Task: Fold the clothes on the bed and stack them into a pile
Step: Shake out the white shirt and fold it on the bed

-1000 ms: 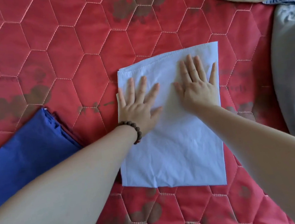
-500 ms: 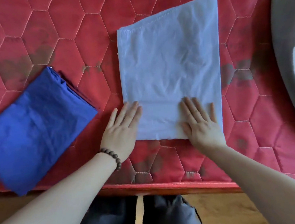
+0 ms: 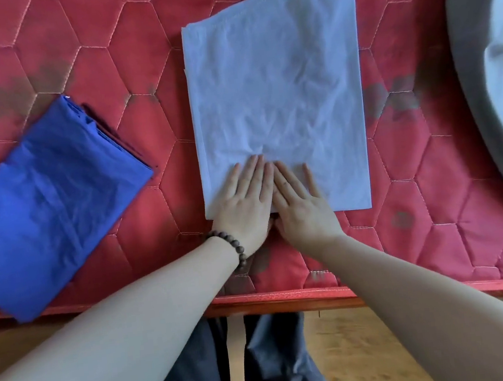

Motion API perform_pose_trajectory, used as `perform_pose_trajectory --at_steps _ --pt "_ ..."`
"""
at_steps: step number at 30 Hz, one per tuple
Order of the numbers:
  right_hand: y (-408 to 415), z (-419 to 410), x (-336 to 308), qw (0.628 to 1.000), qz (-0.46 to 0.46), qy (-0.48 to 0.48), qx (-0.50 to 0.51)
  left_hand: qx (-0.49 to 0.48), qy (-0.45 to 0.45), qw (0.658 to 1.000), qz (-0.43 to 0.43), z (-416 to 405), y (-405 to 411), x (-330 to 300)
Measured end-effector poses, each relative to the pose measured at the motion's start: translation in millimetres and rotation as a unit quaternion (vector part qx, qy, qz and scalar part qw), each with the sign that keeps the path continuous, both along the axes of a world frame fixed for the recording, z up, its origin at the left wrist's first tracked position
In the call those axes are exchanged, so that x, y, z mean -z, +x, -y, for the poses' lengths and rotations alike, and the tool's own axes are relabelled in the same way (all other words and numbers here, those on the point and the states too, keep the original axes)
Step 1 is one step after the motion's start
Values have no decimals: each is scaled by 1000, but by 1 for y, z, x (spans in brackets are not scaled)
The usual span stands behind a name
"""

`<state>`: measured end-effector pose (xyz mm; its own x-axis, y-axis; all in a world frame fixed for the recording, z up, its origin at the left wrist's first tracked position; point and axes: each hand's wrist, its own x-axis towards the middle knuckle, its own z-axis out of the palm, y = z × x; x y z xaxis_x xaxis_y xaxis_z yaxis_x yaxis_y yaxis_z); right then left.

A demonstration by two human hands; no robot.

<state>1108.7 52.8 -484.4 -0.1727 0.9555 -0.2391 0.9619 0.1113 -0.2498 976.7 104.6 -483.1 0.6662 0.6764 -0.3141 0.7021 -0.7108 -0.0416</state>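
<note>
Two flat, open hands [image 3: 273, 200] on the pale folded cloth [image 3: 276, 93], its near edge partly hidden.

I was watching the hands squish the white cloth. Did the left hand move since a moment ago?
Yes. The left hand slid rightward along the near edge of the white cloth, from its left corner toward the middle, and now touches the right hand.

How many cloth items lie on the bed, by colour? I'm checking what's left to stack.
Blue folded cloth: 1
White folded cloth: 1
Grey garment at the right edge, unfolded: 1
Total: 3
</note>
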Motion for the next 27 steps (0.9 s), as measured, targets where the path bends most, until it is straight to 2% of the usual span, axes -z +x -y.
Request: perform_pose_trajectory --at_steps 4,9,16,20,22,25,27 --pt "10 -5 4 1000 5 20 15 29 28 999 0 -12 2 9" --pt "45 10 -2 998 38 -35 39 46 8 999 -28 -20 -27 6" --pt "78 19 -9 993 46 -84 62 -52 -165 984 -51 14 -7 -16" --pt "113 24 -21 972 127 -165 112 -107 -219 967 -77 62 22 -32" --pt "127 20 -27 961 143 -189 142 -108 -225 967 -55 67 29 -41" --pt "132 3 -34 961 98 -149 212 -74 -178 981 27 35 31 -41" --pt "123 -13 -34 952 29 -89 292 -55 -144 988 28 -3 33 -32"
